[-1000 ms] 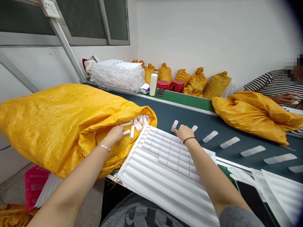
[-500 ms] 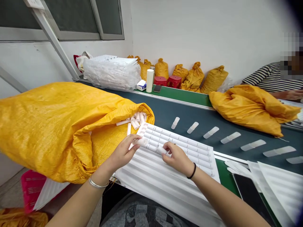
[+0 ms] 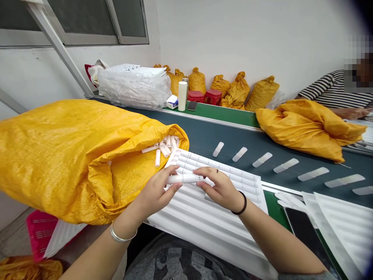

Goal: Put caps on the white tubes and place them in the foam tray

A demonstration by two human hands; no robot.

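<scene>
A white tube [image 3: 188, 178] with a seam near its middle and a small dark print lies level between my hands. My left hand [image 3: 157, 192] pinches its left end between thumb and fingers. Its right end is in the closed fingers of my right hand [image 3: 223, 186], which partly hide it. Both hands are over a ribbed white tray [image 3: 186, 221]. The tray's far grooves hold rows of white printed tubes [image 3: 233, 170]; the near grooves hold none. Short white tubes [image 3: 166, 149] spill from the mouth of a big yellow sack [image 3: 116, 116] to the left.
Translucent capped tubes [image 3: 287, 166] lie spaced along a dark conveyor belt [image 3: 198, 132]. A black phone [image 3: 303, 233] and more white trays [image 3: 349, 225] are at right. Across the belt rests another yellow sack [image 3: 303, 124], near a person in a striped shirt [image 3: 329, 87]. A pink basket [image 3: 39, 233] stands lower left.
My hands have come together. The two separate translucent pieces they held apart are now one tube end to end between them. The view has shifted slightly.
</scene>
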